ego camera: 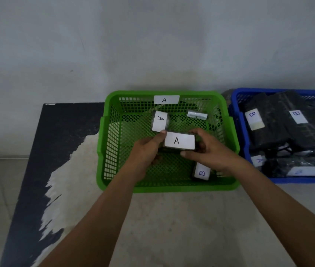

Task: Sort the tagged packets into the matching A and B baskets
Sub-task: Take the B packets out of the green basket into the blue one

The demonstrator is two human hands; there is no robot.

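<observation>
1. Nearest, in the near right corner of the green basket (164,188): packet tagged B (202,172), flat on the mesh floor, just beneath the right wrist; mismatched with this basket, to judge by its tag.
2. Over the basket's middle: packet tagged A (179,141), tag up, long axis left to right, bridging the gap between both hands.
3. Left hand (149,151) curled round the packet's left end, thumb at its far corner. Right hand (210,151) pinching the right end, thumb on the near edge, fingers over the far edge.
4. Deciding relation: mesh floor straight below the grasped packet, so probably only a short lowering and letting go. Thereafter, right hand the nearer to the packet tagged B and to the blue basket (236,132).
5. Farther in: second A packet (159,120); small pale packet (197,115), tag unreadable; A label (166,99) on the far wall.
6. Just beside, to the right: blue basket, presumably B, heaped with dark packets, mostly B tags, one A tag (259,160) near its left wall.
</observation>
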